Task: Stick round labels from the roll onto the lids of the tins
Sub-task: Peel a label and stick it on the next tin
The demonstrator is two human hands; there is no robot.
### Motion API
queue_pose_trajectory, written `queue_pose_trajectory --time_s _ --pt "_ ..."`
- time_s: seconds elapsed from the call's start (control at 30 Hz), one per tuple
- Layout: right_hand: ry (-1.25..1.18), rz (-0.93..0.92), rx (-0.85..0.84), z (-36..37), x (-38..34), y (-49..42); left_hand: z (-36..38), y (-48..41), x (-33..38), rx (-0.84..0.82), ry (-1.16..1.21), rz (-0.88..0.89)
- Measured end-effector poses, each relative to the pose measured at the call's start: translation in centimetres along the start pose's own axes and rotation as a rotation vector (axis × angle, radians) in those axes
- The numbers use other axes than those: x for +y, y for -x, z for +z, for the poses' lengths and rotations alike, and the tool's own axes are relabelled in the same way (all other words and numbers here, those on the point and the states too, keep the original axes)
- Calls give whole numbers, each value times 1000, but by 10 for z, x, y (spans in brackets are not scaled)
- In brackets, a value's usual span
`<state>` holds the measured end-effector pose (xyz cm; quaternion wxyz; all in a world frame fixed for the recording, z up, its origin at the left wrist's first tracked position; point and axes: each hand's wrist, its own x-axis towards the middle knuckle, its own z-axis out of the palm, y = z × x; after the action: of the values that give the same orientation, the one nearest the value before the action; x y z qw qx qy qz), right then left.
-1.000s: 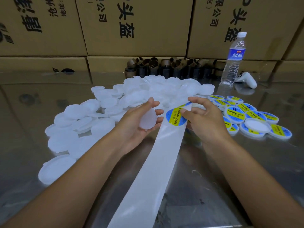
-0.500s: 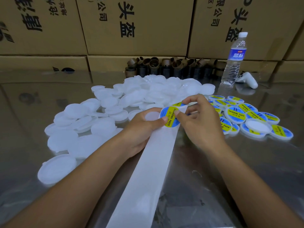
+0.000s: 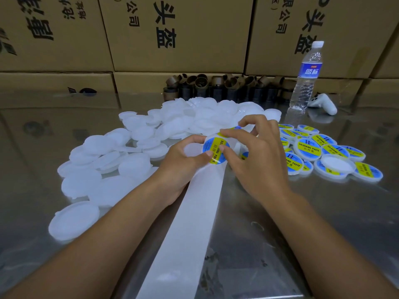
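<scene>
My left hand (image 3: 183,162) grips a white plastic lid (image 3: 210,143) between thumb and fingers at the table's middle. A round blue and yellow label (image 3: 216,151) lies on that lid. My right hand (image 3: 257,156) presses the label with its fingertips and thumb. The white backing strip (image 3: 190,229) of the label roll runs from under my hands toward the near edge. A pile of plain white lids (image 3: 151,137) spreads to the left and behind. Labelled lids (image 3: 311,147) lie in a cluster on the right.
A water bottle (image 3: 306,78) and a white handheld controller (image 3: 323,103) stand at the back right. Several brown cardboard cores (image 3: 220,86) line the back edge. Cardboard boxes (image 3: 172,33) form a wall behind the shiny metal table (image 3: 323,223).
The label came off the backing strip and now lies on the lid in my left hand. My right hand moved from peeling to pressing the label down.
</scene>
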<state>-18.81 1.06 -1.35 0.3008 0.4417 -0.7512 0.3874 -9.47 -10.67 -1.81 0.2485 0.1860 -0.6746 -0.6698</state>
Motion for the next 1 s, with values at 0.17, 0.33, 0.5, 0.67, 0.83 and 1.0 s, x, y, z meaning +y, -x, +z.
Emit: queue_pose_trajectory --time_s 0.17,0.33,0.5,0.67,0.83,1.0 --pt "-28 28 -75 1 -1 1 0 1 -1 -19 -63 18" --pt "-62 39 -100 -1 0 0 1 1 0 -13 -100 21" --pt "-76 63 -104 -2 0 -1 -1 0 -1 -32 -96 22" --pt "-96 50 -101 -2 -1 -1 -1 -1 -2 -25 -84 8" --pt "-72 49 -113 -1 -1 -1 -1 0 0 -33 -74 -4" --pt "-60 52 -108 -3 -1 -1 -1 2 2 -36 -86 3"
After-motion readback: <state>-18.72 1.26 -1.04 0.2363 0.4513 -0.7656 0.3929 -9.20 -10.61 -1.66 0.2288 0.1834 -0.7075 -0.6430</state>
